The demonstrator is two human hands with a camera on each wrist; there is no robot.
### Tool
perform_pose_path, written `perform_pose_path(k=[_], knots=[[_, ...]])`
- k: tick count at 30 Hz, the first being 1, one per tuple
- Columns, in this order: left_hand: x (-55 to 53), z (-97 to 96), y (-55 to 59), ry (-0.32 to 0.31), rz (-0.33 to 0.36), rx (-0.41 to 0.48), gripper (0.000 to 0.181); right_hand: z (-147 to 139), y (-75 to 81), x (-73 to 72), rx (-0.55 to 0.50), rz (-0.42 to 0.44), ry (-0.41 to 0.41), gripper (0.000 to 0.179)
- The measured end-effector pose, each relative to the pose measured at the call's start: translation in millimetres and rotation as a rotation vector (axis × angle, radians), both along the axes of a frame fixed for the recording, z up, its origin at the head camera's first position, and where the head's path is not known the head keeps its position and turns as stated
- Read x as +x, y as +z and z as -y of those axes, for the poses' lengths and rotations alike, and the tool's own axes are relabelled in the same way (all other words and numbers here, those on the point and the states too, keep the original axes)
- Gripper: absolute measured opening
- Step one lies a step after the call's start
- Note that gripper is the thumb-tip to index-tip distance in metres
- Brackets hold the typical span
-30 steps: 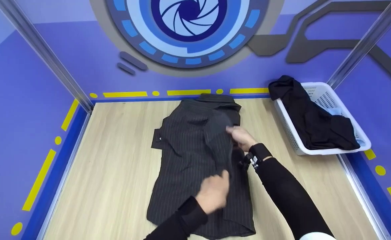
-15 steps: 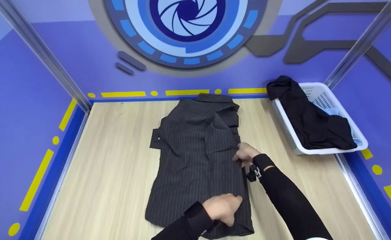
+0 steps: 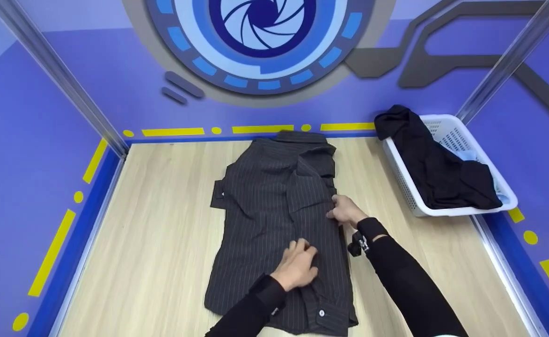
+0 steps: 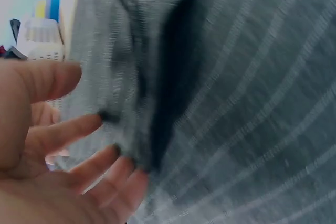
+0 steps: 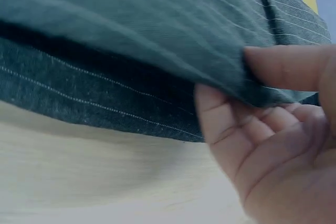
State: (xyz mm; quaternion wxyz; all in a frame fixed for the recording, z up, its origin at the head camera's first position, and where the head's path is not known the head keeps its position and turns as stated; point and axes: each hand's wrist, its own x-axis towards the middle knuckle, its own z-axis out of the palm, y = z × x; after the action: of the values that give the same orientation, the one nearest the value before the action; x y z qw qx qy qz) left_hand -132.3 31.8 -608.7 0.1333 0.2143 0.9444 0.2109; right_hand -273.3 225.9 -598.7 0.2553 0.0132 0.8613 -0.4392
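A dark pinstriped shirt point(image 3: 260, 234) lies on the table with its collar point(image 3: 300, 137) toward the back wall. One sleeve is folded down along its right side, and a buttoned cuff point(image 3: 328, 318) lies at the hem. Another cuff point(image 3: 219, 194) sticks out on the left. My right hand point(image 3: 347, 210) pinches the shirt's right edge; in the right wrist view, the thumb is above the cloth and the fingers beneath. My left hand point(image 3: 296, 266) is over the lower shirt. The left wrist view shows its thumb apart and its fingertips point(image 4: 134, 179) at a fabric fold.
A white plastic basket point(image 3: 512, 199) stands at the back right, with a black garment point(image 3: 435, 173) draped over its left rim and light blue cloth point(image 3: 466, 155) inside. Blue-purple panels point(image 3: 87, 79) wall the wooden table point(image 3: 162, 224) at the back and sides.
My right hand has moved down the shirt's right edge as the sleeve came down flat. My left hand went toward the hem, then back up and left, uncovering the buttoned cuff.
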Motion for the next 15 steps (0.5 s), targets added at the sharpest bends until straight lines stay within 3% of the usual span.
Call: perform_pose_path(k=[6, 11, 13, 15], knots=[[-5.8, 5.1, -7.1, 0.074, -0.002, 0.082, 0.045, 3.8, 2.9, -5.1, -0.093, -0.161, -0.097, 0.033], [-4.9, 8.2, -8.1, 0.047, 0.022, 0.083, 0.040, 5.6, -0.6, -5.7, 0.094, -0.177, 0.009, 0.054], [-4.3, 9.0, -8.6, 0.050, 0.039, 0.127, 0.035, 5.2, -3.6, -6.2, 0.168, -0.173, 0.052, 0.064], [-4.0, 9.8, -9.7, 0.068, 0.047, 0.192, 0.029, 4.4, -4.9, -7.8, 0.179, -0.183, 0.053, 0.068]])
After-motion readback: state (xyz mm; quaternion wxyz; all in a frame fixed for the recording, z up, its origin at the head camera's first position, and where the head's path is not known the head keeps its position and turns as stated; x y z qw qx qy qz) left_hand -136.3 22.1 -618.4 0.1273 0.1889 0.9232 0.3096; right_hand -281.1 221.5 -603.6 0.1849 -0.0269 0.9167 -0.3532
